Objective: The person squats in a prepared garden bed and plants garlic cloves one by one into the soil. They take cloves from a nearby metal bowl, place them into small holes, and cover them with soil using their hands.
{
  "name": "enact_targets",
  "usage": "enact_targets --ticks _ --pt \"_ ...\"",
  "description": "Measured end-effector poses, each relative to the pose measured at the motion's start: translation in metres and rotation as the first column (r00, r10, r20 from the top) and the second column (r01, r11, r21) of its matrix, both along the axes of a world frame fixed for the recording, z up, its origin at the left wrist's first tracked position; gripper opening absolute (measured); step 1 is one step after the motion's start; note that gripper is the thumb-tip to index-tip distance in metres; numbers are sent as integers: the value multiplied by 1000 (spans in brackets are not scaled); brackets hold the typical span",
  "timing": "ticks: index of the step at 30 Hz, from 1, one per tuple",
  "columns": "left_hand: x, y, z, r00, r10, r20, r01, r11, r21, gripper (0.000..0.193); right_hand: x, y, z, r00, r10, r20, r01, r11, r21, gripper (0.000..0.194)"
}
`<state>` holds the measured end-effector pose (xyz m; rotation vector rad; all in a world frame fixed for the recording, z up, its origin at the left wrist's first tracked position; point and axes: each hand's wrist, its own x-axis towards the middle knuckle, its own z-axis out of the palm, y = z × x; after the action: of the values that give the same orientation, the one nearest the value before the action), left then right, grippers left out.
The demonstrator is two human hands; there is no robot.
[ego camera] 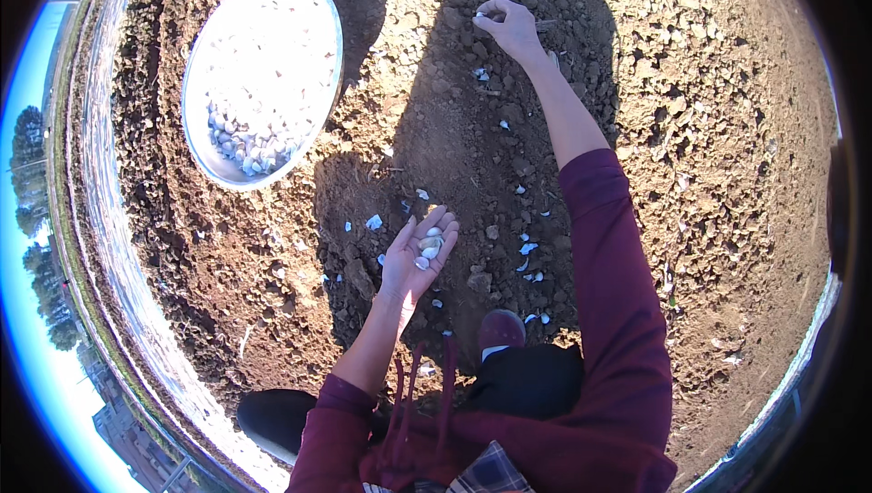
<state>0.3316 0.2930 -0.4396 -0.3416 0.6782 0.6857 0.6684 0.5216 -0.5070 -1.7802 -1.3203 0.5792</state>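
Observation:
My left hand (411, 261) is turned palm up, cupping several garlic cloves (430, 243) against its fingers. Farther out, my right hand (509, 28) pinches one pale garlic clove (481, 14) between thumb and fingertips, low over the shaded soil (443, 111). Below it, a loose line of cloves runs through the dirt towards my shoe, among them one clove (504, 125) and another (520, 189). White papery bits of garlic skin (528, 247) lie along the same line. More skin flakes (374, 222) rest on the soil beside my left hand.
A wide metal basin (262, 183) holding many cloves (248, 145) stands at the upper left, partly washed out by glare. My shoe (502, 329) is planted near the clove line. Sunlit clods (708, 118) cover the right side. A pale strip (109, 173) runs along the field's left.

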Motion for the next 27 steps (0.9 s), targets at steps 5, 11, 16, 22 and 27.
enact_targets --ticks 5,11,16,22,27 --pt "3 -2 5 1000 6 7 -6 999 -37 48 8 34 -19 996 -5 92 2 1000 28 22" --pt "0 -2 7 999 23 -31 -25 998 -53 46 -11 39 -25 927 40 372 -11 997 -82 13" --pt "-5 -1 -3 998 60 33 -59 997 -49 46 -20 40 -32 869 74 490 -13 992 -125 14" --pt "-4 8 -3 996 63 55 -63 998 5 46 -20 41 -24 833 128 539 -17 979 -205 16" --pt "-10 15 4 997 75 32 -76 996 41 47 -39 -3 1 795 -74 602 -66 976 207 16"
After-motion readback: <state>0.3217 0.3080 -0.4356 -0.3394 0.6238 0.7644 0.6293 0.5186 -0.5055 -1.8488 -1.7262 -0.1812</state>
